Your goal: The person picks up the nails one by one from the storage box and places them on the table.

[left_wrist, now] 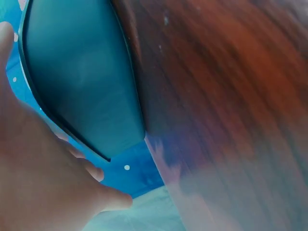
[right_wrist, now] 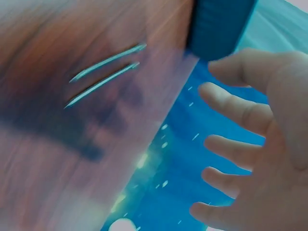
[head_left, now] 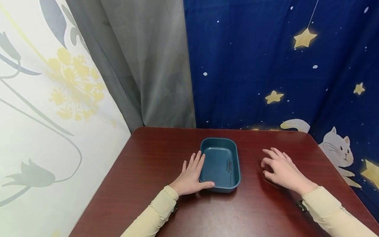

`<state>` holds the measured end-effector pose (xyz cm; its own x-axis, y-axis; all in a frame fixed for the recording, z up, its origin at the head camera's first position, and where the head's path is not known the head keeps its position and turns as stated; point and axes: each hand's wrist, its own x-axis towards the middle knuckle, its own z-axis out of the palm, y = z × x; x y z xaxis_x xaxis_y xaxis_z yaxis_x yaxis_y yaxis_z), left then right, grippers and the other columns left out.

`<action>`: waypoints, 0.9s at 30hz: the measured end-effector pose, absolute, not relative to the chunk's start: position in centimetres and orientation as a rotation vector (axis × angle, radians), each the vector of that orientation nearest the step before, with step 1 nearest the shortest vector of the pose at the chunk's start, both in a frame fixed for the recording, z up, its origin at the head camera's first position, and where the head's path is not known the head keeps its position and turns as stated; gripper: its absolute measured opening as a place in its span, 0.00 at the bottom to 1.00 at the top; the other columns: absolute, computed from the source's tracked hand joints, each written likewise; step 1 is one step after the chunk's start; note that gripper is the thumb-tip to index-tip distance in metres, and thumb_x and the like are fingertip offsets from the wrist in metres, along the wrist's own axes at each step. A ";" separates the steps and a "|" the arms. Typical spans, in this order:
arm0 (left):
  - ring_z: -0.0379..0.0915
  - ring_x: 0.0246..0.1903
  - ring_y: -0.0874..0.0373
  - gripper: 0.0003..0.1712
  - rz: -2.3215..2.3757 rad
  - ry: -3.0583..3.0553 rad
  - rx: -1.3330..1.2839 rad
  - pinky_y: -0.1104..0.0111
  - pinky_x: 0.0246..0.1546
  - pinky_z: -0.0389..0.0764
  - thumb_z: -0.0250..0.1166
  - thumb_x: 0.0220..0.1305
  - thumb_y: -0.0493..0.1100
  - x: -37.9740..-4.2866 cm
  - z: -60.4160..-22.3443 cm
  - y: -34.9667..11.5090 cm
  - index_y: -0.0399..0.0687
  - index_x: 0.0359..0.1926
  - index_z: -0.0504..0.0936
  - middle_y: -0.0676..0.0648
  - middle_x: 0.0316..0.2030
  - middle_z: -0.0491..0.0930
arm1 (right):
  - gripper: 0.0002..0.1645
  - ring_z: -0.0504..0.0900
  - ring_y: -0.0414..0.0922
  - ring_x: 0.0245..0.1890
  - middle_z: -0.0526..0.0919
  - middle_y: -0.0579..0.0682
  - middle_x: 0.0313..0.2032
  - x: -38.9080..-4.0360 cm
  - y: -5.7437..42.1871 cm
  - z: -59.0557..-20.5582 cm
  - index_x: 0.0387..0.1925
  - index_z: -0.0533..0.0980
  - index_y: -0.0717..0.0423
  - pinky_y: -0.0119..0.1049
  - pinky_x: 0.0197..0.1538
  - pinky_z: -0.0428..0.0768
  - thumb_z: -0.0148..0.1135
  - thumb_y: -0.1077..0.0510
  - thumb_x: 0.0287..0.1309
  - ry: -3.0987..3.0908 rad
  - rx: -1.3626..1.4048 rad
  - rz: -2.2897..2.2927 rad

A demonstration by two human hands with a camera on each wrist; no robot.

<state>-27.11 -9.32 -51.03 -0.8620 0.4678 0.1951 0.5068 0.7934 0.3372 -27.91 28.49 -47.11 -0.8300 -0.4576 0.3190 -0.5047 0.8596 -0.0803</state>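
A blue-green rectangular plastic tray point(head_left: 219, 190) stands on the table, and several thin metal pieces point(head_left: 230, 166) lie inside near its right wall. My left hand point(head_left: 189, 179) rests at the tray's left side with fingers extended, the thumb over the near rim. In the left wrist view, the tray's outer wall point(left_wrist: 82, 72) tilts across the picture beside that hand. To the right, my right hand point(head_left: 281, 169) hovers over the table, fingers spread and slightly bent, holding nothing. Two slim, pointed metal pieces point(right_wrist: 101, 85) like needles or nails lie side by side on the wood beneath it.
The dark red-brown wooden table point(head_left: 148, 161) has rounded far corners. Behind it hang a grey curtain point(head_left: 165, 65) and a navy one point(head_left: 242, 59) with stars and a cat. A white floral curtain point(head_left: 97, 141) borders the left edge.
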 end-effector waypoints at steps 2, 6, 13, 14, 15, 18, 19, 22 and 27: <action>0.26 0.68 0.50 0.63 -0.565 -2.885 -0.777 0.41 0.58 0.42 0.49 0.43 0.81 -27.0 -51.0 -9.3 0.61 0.69 0.28 0.56 0.69 0.25 | 0.09 0.54 0.57 0.63 0.65 0.53 0.60 -28.1 27.5 -46.7 0.29 0.75 0.36 0.64 0.53 0.55 0.67 0.48 0.42 -2.702 0.744 0.246; 0.27 0.68 0.49 0.64 -0.557 -2.901 -0.768 0.41 0.58 0.42 0.45 0.41 0.83 -26.8 -51.0 -9.2 0.58 0.69 0.28 0.56 0.69 0.24 | 0.12 0.52 0.55 0.64 0.63 0.51 0.62 -28.4 25.4 -46.0 0.33 0.74 0.34 0.63 0.55 0.54 0.66 0.45 0.44 -2.658 0.783 0.300; 0.27 0.68 0.49 0.67 -0.553 -2.913 -0.754 0.40 0.58 0.42 0.47 0.39 0.84 -26.9 -51.0 -9.0 0.56 0.69 0.27 0.55 0.69 0.25 | 0.18 0.50 0.55 0.65 0.59 0.49 0.64 -28.8 22.2 -45.3 0.41 0.76 0.35 0.63 0.56 0.54 0.65 0.42 0.46 -2.635 0.852 0.354; 0.27 0.68 0.49 0.68 -0.557 -2.916 -0.754 0.40 0.58 0.42 0.48 0.38 0.84 -26.8 -50.9 -9.0 0.56 0.69 0.27 0.55 0.69 0.25 | 0.19 0.50 0.55 0.65 0.59 0.50 0.64 -28.8 21.7 -45.3 0.42 0.76 0.36 0.64 0.56 0.54 0.65 0.42 0.46 -2.637 0.863 0.354; 0.27 0.68 0.48 0.68 -0.566 -2.916 -0.754 0.40 0.58 0.42 0.49 0.38 0.83 -26.8 -50.9 -9.0 0.55 0.69 0.27 0.53 0.70 0.26 | 0.19 0.50 0.56 0.65 0.59 0.50 0.64 -28.8 21.3 -45.3 0.43 0.76 0.36 0.64 0.56 0.54 0.65 0.41 0.46 -2.640 0.874 0.354; 0.27 0.68 0.48 0.69 -0.592 -2.924 -0.752 0.39 0.57 0.43 0.52 0.39 0.82 -26.8 -51.1 -9.0 0.55 0.69 0.26 0.51 0.70 0.28 | 0.21 0.50 0.57 0.65 0.57 0.50 0.65 -28.8 20.2 -45.4 0.44 0.77 0.33 0.64 0.55 0.54 0.65 0.40 0.45 -2.654 0.908 0.357; 0.27 0.68 0.48 0.69 -0.593 -2.927 -0.750 0.39 0.57 0.43 0.52 0.39 0.81 -26.8 -51.1 -9.0 0.55 0.69 0.26 0.50 0.70 0.29 | 0.20 0.50 0.57 0.65 0.57 0.50 0.65 -28.9 19.9 -45.5 0.44 0.77 0.33 0.65 0.55 0.54 0.66 0.40 0.45 -2.658 0.919 0.359; 0.26 0.68 0.49 0.69 -0.598 -2.934 -0.745 0.39 0.57 0.43 0.54 0.39 0.80 -26.8 -51.2 -8.9 0.55 0.69 0.25 0.50 0.70 0.29 | 0.20 0.48 0.56 0.66 0.56 0.50 0.66 -29.1 18.9 -45.6 0.43 0.77 0.30 0.65 0.56 0.53 0.67 0.40 0.43 -2.675 0.944 0.343; 0.26 0.68 0.49 0.69 -0.581 -2.930 -0.738 0.40 0.57 0.44 0.54 0.39 0.81 -26.9 -51.2 -8.8 0.56 0.69 0.25 0.50 0.70 0.29 | 0.21 0.44 0.57 0.67 0.56 0.51 0.66 -29.6 17.7 -45.8 0.40 0.78 0.28 0.66 0.56 0.51 0.72 0.44 0.38 -2.748 0.972 0.266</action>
<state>-26.89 -8.77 -51.24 -0.8829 0.4442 0.1524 0.4688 0.8136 0.3440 -29.64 17.67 -45.79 -0.7589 -0.5973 0.2593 -0.6359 0.7655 -0.0978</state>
